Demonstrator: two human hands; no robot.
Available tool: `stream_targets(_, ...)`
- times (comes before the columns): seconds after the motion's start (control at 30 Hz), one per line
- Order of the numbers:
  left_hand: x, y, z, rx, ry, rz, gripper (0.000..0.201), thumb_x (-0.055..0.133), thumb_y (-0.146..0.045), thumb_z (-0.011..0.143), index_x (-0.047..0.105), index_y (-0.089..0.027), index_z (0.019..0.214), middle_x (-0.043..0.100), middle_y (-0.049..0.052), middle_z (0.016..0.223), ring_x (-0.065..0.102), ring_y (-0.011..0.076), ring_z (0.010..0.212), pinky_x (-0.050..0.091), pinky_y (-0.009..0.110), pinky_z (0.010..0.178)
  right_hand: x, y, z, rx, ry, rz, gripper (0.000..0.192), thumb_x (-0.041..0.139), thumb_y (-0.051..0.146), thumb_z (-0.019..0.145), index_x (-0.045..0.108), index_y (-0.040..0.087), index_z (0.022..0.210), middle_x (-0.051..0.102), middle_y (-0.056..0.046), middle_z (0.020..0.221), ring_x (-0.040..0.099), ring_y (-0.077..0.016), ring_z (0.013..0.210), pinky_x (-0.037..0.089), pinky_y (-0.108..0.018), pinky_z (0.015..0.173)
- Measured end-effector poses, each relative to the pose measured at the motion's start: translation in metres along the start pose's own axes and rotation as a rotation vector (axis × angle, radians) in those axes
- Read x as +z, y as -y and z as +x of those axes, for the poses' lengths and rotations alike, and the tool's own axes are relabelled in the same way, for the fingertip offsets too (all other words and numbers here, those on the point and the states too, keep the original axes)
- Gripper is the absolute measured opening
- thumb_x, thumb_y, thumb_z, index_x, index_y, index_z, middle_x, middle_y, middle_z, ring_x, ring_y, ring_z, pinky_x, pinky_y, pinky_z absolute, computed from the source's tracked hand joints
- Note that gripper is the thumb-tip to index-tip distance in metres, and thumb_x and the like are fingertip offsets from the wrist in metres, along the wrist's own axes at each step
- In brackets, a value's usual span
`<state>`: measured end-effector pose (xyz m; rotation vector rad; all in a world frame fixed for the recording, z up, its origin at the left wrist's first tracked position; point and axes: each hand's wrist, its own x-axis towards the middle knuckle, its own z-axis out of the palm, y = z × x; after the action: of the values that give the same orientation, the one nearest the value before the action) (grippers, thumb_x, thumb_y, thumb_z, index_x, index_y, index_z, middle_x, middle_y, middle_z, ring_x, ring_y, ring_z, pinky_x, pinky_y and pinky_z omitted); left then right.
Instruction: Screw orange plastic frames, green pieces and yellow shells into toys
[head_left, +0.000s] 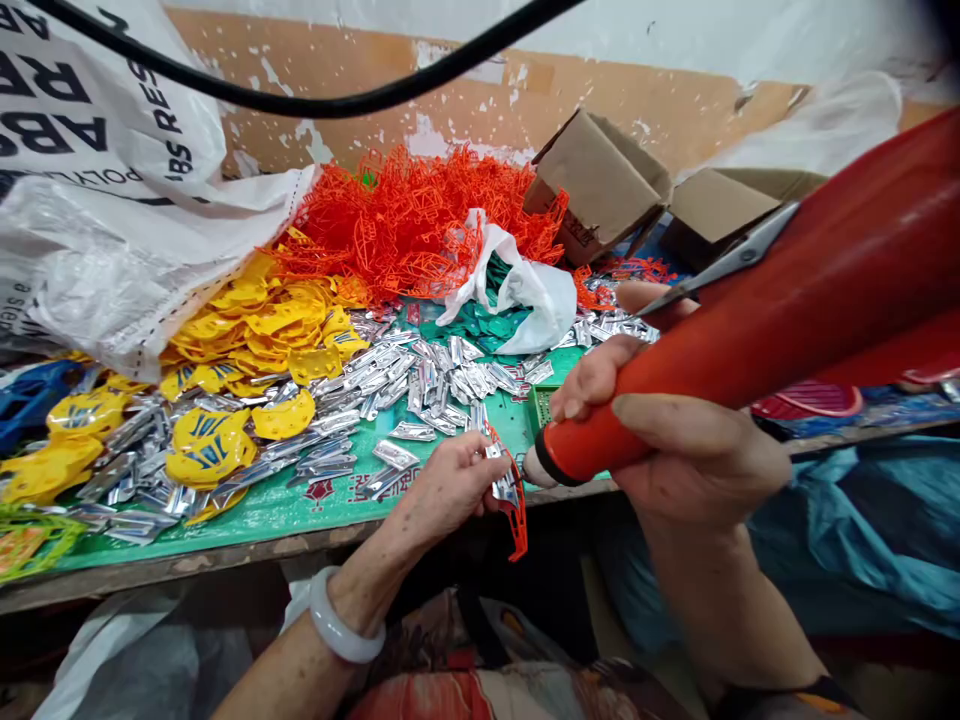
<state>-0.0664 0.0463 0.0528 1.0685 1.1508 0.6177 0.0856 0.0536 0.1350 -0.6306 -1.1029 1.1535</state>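
My left hand [450, 485], with a white bangle on its wrist, pinches a small silver plastic piece attached to an orange plastic frame [514, 505] at the front edge of the green table [300, 505]. My right hand [675, 440] grips the red handle of a large pair of scissors [757, 320], raised close to the camera; its metal blade points up to the right. Silver pieces [420, 385] lie scattered across the table just beyond both hands.
Yellow plastic parts [255, 330] are piled at the left and a heap of orange frames [405, 215] at the back. A white sack [112, 200], a white bag of green parts [525, 290], cardboard boxes [600, 180] and a black cable [300, 100] surround them.
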Motion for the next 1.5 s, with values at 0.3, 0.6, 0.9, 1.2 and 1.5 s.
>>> stream_targets(0.3, 0.0023, -0.0014, 0.0023, 0.043, 0.019, -0.021, 0.026, 0.058, -0.043, 0.073, 0.053, -0.018, 0.074, 0.054, -0.005, 0.052, 0.044, 0.0083, 0.044, 0.029, 0.019, 0.040, 0.0009, -0.0055, 0.0017, 0.028, 0.020, -0.004, 0.030, 0.074, 0.020, 0.063, 0.062, 0.024, 0.090, 0.060, 0.002, 0.066, 0.051, -0.0166, 0.057, 0.043, -0.036, 0.057)
stream_targets(0.6, 0.0031, 0.0007, 0.0038, 0.058, 0.023, 0.042, 0.026, 0.057, -0.043, 0.076, 0.054, -0.017, 0.078, 0.055, -0.004, 0.054, 0.047, 0.0097, 0.047, 0.032, 0.020, 0.043, -0.0037, -0.0056, -0.0033, 0.057, 0.106, -0.065, 0.020, 0.077, 0.027, 0.068, 0.061, 0.024, 0.080, 0.060, 0.002, 0.068, 0.055, -0.0171, 0.058, 0.049, -0.038, 0.060)
stream_targets(0.9, 0.0046, 0.0029, 0.0034, 0.065, 0.004, 0.038, 0.022, 0.057, -0.039, 0.077, 0.054, -0.018, 0.077, 0.055, -0.004, 0.054, 0.050, 0.0110, 0.048, 0.034, 0.021, 0.045, -0.0019, -0.0029, -0.0008, 0.027, 0.067, -0.027, 0.029, 0.078, 0.025, 0.065, 0.061, 0.026, 0.089, 0.061, 0.002, 0.068, 0.055, -0.0170, 0.057, 0.048, -0.036, 0.058)
stream_targets(1.2, 0.0074, 0.0035, 0.0026, 0.092, 0.012, 0.021, 0.015, 0.057, -0.033, 0.076, 0.054, -0.018, 0.076, 0.051, -0.006, 0.053, 0.048, 0.0103, 0.046, 0.036, 0.021, 0.046, -0.0040, -0.0052, -0.0013, 0.048, 0.051, -0.022, 0.025, 0.078, 0.026, 0.065, 0.062, 0.023, 0.085, 0.061, 0.002, 0.066, 0.055, -0.0174, 0.056, 0.048, -0.038, 0.058)
stream_targets(1.5, 0.0082, 0.0011, 0.0006, 0.096, 0.029, -0.050, 0.017, 0.063, -0.032, 0.074, 0.053, -0.018, 0.073, 0.050, -0.008, 0.050, 0.047, 0.0098, 0.045, 0.035, 0.021, 0.044, -0.0015, -0.0030, 0.0010, 0.036, 0.000, -0.062, 0.028, 0.077, 0.028, 0.064, 0.061, 0.024, 0.086, 0.058, 0.003, 0.061, 0.054, -0.0171, 0.055, 0.046, -0.036, 0.055)
